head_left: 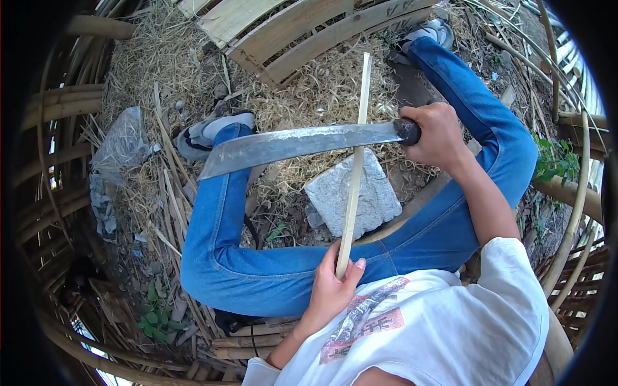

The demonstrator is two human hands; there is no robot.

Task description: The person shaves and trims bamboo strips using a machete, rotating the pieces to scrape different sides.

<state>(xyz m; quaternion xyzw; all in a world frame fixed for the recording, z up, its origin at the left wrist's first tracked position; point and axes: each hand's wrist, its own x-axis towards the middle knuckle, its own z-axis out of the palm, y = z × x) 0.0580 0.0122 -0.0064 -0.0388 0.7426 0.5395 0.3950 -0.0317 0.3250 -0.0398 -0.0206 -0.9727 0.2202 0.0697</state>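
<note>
My right hand [438,133] is closed around the dark handle of a machete [302,141], its long, slightly curved blade reaching left across the view. In my left hand [336,283], near my lap, is the lower end of a thin, pale bamboo strip [353,193]. The strip points away from me, over a square stone block [376,196], and the blade crosses over its upper half. Whether the blade touches the strip I cannot tell. My right fingertips are partly hidden behind the handle.
Shavings [290,103] cover the ground between my feet. A slatted wooden crate [309,35] stands ahead. To the left lie a clear plastic bag [122,145] and loose bamboo strips [174,206]. Bamboo poles [582,193] rise at right, with a green plant [559,161] beside my knee.
</note>
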